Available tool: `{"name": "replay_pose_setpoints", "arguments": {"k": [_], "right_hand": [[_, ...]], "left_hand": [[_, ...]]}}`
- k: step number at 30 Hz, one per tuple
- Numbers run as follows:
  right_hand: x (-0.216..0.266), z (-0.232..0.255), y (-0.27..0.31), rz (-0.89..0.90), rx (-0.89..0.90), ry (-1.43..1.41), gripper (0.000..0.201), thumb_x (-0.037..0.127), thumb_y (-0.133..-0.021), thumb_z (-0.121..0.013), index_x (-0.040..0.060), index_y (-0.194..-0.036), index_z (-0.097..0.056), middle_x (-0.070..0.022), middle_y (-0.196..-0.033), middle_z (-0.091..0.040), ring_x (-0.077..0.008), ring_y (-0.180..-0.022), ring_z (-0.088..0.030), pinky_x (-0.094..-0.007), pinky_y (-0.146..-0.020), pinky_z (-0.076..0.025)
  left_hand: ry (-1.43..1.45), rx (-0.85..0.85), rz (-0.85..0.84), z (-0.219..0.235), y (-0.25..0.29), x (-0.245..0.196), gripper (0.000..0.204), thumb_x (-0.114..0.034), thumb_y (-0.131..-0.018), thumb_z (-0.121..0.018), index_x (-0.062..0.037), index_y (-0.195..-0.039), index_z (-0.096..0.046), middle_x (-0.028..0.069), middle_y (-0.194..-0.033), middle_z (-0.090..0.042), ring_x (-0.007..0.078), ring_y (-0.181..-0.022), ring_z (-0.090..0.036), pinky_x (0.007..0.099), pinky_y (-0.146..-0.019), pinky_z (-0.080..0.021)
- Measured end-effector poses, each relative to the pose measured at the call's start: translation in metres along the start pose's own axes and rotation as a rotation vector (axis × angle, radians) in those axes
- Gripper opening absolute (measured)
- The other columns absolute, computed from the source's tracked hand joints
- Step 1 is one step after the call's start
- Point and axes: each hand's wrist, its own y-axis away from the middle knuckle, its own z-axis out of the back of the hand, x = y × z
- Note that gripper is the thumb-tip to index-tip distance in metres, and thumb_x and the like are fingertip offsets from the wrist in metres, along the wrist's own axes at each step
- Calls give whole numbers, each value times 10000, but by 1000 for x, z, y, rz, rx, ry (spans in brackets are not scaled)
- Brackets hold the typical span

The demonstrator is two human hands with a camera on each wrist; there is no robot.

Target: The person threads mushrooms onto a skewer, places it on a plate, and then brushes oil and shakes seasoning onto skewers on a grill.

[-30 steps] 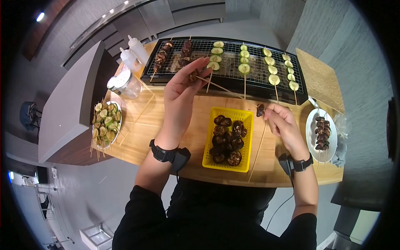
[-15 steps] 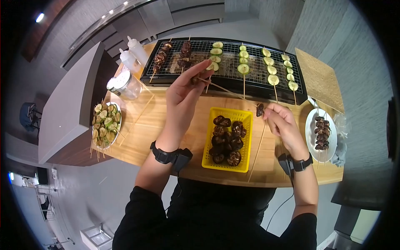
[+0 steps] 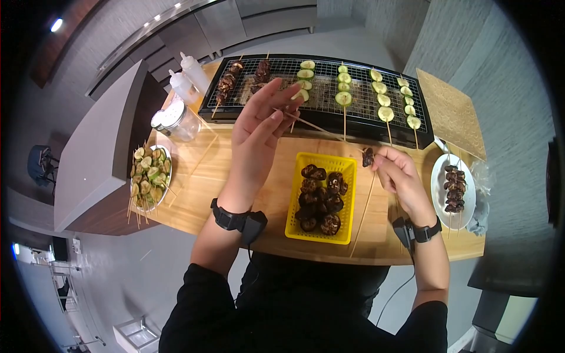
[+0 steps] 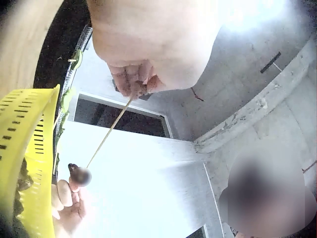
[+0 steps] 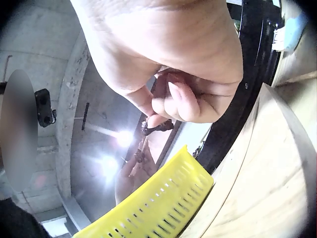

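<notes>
By the right hand [image 3: 402, 174] a dark slice [image 3: 368, 157] is pinched at the end of the skewer [image 3: 318, 127], gripped by the left hand [image 3: 256, 130] — if pushed off-centre, the slice might be split or a fingertip pricked.

The person wears a black top [image 3: 294, 323] with short sleeves, and black cloth [image 3: 312, 276] covers the lap. The left hand [image 3: 256, 126] and the right hand [image 3: 401, 170] are bare. A black band [image 3: 228, 219] goes round the left wrist, and another black band [image 3: 428, 232] goes round the right. Each has a dark, chunky box, and a thin, dark cord hangs down.
</notes>
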Motion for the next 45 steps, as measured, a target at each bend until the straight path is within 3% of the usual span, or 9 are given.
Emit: {"name": "replay_pose_setpoints", "arguments": {"k": [8, 17, 26, 29, 32, 38, 45], "right_hand": [[-1, 1, 0, 14, 19, -22, 196, 172, -1068, -546, 59, -927, -622, 98, -593, -378, -5, -509, -285, -221, -488, -195], [-5, 2, 1, 43, 6, -60, 191, 171, -1068, -549, 54, -935, -619, 92, -593, -381, -8, -510, -288, -218, -486, -199], [-2, 1, 2, 54, -2, -72, 164, 161, -1059, -573, 51, -954, -636, 90, -638, -418, -3, -526, -305, -213, -492, -208], [-3, 1, 3, 55, 20, -67, 153, 156, -1059, -576, 61, -957, -640, 93, -651, -430, -1, -534, -309, -212, -496, -207], [-4, 2, 3, 52, 53, -69, 133, 148, -1058, -577, 69, -990, -659, 98, -667, -446, 1, -541, -305, -214, -498, -207], [2, -3, 8, 1, 109, -51, 146, 126, -1053, -582, 67, -1124, -694, 108, -700, -467, 5, -571, -321, -208, -516, -226], [4, -6, 12, -6, 194, -14, 179, 106, -1046, -588, 54, -1183, -691, 113, -719, -488, 14, -597, -348, -199, -526, -247]], "left_hand": [[118, 115, 82, -1, 3, 6, 521, 15, -1026, -516, -26, -1534, -405, 200, -1456, -578, 285, -1316, -597, 392, -1115, -473], [11, 130, 88, 6, 3, 13, 327, -128, -1050, -551, 0, -1349, -590, 177, -1339, -651, 235, -1201, -648, 357, -1048, -507], [-163, 172, 83, 2, 6, 12, 279, -99, -1022, -597, -13, -1278, -667, 149, -1322, -681, 188, -1137, -665, 329, -1010, -502], [-171, 218, 148, 0, 6, 8, 276, -64, -1001, -667, -17, -1273, -670, 89, -1302, -693, 135, -1130, -655, 288, -1019, -496], [-206, 238, 153, -4, 9, 8, 281, -65, -993, -649, -9, -1267, -681, 121, -1321, -689, 143, -1102, -650, 316, -1018, -489], [-218, 385, 148, -4, 10, 15, 310, -84, -974, -701, -14, -1275, -682, 88, -1302, -686, 144, -1130, -630, 315, -1020, -480], [-527, 547, 98, -15, 15, 6, 334, -102, -942, -742, -55, -1272, -717, 98, -1301, -688, 199, -1191, -624, 337, -1004, -487]]}}
